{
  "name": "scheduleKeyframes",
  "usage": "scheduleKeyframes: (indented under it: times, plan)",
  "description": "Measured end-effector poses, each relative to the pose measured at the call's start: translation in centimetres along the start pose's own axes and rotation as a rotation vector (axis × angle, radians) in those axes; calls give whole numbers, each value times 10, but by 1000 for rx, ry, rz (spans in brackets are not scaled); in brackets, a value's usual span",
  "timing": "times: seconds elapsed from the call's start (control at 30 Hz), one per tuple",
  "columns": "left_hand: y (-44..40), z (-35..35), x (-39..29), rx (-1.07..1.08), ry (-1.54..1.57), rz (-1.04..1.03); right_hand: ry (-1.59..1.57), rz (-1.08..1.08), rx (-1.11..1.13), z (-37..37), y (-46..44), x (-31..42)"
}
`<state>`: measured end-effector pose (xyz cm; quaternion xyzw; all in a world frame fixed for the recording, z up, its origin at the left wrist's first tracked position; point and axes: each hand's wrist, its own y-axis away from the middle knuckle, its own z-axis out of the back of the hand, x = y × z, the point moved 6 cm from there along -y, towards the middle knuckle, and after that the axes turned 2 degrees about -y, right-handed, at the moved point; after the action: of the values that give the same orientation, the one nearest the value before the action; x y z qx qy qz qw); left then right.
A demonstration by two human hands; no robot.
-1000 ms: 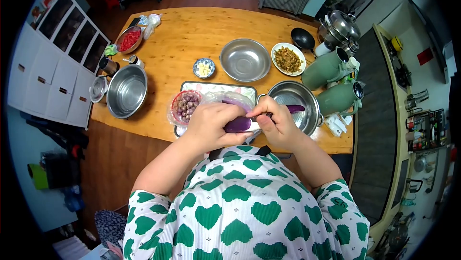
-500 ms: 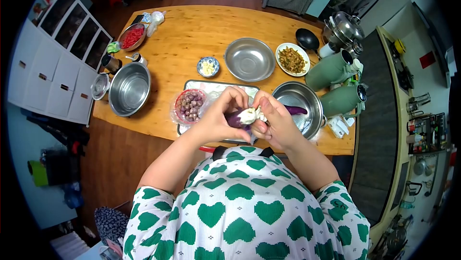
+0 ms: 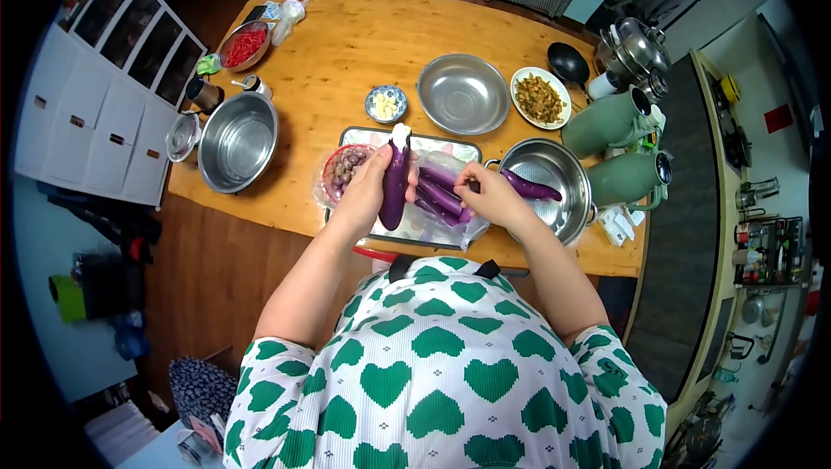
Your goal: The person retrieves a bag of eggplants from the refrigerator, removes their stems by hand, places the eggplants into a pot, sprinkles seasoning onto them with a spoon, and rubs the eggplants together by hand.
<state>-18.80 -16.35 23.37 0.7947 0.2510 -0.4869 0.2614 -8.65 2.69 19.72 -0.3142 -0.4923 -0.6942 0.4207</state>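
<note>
My left hand (image 3: 370,183) is closed round a purple eggplant (image 3: 395,187), whose pale peeled top points away from me. To its right, my right hand (image 3: 489,200) is pinched over the bag's right side, with a small dark bit at its fingertips. Beneath and between the hands, several eggplants (image 3: 439,196) lie in an open clear plastic bag on a tray (image 3: 459,148). Another eggplant (image 3: 530,187) rests in the steel pot (image 3: 570,160) at the right. Partly behind my left hand is a red basket of small purple bulbs (image 3: 344,166).
A steel basin (image 3: 463,94) stands beyond the tray, between a small bowl of garlic (image 3: 385,103) and a plate of chopped food (image 3: 540,98). A deep steel pot (image 3: 238,142) and a bowl of red pieces (image 3: 245,46) are left; green flasks (image 3: 619,179) are right.
My hands have moved apart. The eggplant has turned lengthwise in my left hand, its top now white and bare. My right hand has moved right, off the eggplant; the bagged eggplants are uncovered.
</note>
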Motion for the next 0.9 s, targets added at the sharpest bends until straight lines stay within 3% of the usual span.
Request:
scheduleKeyframes:
  times: [0.03,0.13,0.17,0.27,0.3,0.4,0.43,0.57,0.67,0.77,0.9]
  plan:
    - [1,5,6,-3,-26,27,51,-50,26,-4,-5,-7]
    - [4,14,17,-11,-64,100,434,268,-38,-22,-24,-17]
    - [7,14,17,-9,-72,123,400,148,-19,-26,-29,-24]
    - [12,11,16,24,-139,134,623,167,-220,-25,-16,1]
    - [14,10,17,56,-125,152,580,137,-190,-21,-2,33]
    - [20,2,14,153,-124,164,-140,292,-115,-15,20,66]
    - [22,-2,12,172,-131,197,-205,379,-112,-13,32,91]
    - [23,-25,2,216,-185,101,-355,292,81,-15,37,104]
    - [22,-33,-5,264,-227,45,-234,321,64,-12,39,103]
    - [24,-34,-5,292,-242,76,-134,498,53,-14,42,100]
    - [19,-36,-2,294,-315,58,192,639,-152,-13,51,108]
